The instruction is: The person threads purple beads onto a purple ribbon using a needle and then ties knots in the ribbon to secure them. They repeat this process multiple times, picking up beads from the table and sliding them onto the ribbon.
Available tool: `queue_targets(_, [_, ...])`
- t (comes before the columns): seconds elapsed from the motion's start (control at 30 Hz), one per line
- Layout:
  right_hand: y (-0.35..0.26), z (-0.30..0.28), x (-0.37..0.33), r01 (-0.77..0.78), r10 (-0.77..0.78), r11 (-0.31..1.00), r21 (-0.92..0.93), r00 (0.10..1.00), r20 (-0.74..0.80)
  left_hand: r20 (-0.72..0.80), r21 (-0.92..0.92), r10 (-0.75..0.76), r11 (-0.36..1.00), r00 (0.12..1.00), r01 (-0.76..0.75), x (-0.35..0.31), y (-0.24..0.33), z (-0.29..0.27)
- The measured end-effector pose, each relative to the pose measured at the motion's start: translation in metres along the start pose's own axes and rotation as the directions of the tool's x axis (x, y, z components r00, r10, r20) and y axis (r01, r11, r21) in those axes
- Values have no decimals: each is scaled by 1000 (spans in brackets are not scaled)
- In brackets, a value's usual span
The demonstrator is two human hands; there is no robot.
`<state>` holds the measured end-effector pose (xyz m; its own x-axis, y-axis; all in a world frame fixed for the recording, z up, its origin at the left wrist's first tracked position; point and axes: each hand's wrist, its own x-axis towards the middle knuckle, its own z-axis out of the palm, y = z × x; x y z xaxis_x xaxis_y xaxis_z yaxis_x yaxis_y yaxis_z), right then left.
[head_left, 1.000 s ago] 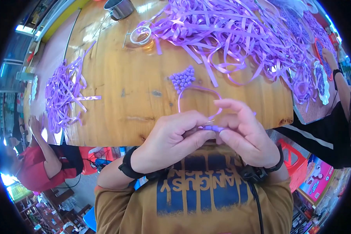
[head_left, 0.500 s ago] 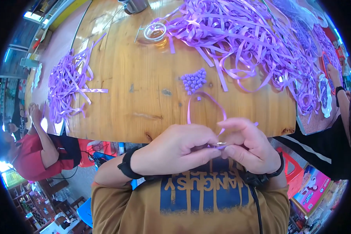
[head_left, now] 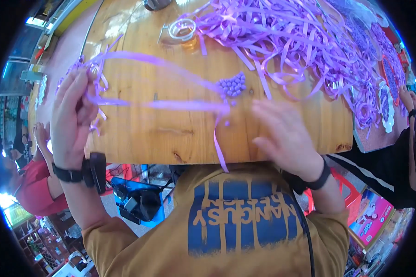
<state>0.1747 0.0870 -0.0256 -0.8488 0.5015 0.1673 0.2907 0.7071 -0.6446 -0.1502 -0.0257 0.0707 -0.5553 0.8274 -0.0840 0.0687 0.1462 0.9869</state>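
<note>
Out at the left side of the table, my left hand [head_left: 72, 115] has its fingers curled round a purple ribbon [head_left: 171, 69]. The ribbon is smeared by motion and trails rightward from the hand in two strands. One narrow end [head_left: 220, 145] drops toward the table's front edge. My right hand [head_left: 284, 136], blurred, is over the right of the table with thumb and fingers apart and nothing visible in it. Between the hands and farther back sits a small cluster of purple beads [head_left: 232, 85], with a single loose bead [head_left: 226, 123] nearer me.
A big heap of purple ribbons [head_left: 282, 46] covers the back right of the wooden table [head_left: 138, 143]. Behind my left hand lies a smaller ribbon pile [head_left: 102, 76]. A clear cup [head_left: 182, 30] and a metal mug [head_left: 156, 3] stand at the back. People sit at both sides.
My hands were together at the front edge, working on a ribbon. The left has swung far left, pulling the ribbon along; the right has moved slightly back and opened.
</note>
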Motion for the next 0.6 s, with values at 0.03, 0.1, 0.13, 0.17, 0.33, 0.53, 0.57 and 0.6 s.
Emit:
queue_targets(0.03, [-2, 11, 6, 237, -230, 938, -251, 971, 58, 30, -54, -54, 997, 998, 55, 8, -4, -2])
queue_targets(0.1, [-8, 30, 14, 287, -263, 925, -249, 957, 125, 123, -95, -76, 992, 989, 88, 23, -19, -4])
queue_targets(0.13, [-10, 36, 17, 344, -305, 905, -251, 934, 184, 212, -135, -80, 985, 974, 110, 26, -25, -6])
queue_targets(0.17, [-12, 41, 21, 347, -306, 905, -246, 933, 188, 208, -135, -85, 984, 975, 114, 26, -30, -6])
queue_targets(0.33, [-6, 47, 28, 308, -253, 934, -182, 927, 276, 152, -137, -62, 987, 986, 84, 24, -30, -16])
queue_targets(0.53, [-13, 43, 32, 241, -168, 923, -300, 954, 249, -258, 6, 145, 989, 955, -148, 42, 17, -113])
queue_targets(0.57, [-13, 43, 32, 234, -160, 923, -307, 956, 246, -370, -21, 154, 985, 916, -174, 49, 24, -123])
queue_targets(0.6, [-12, 43, 31, 222, -147, 920, -324, 960, 240, -296, -9, 158, 986, 942, -168, 61, 26, -164])
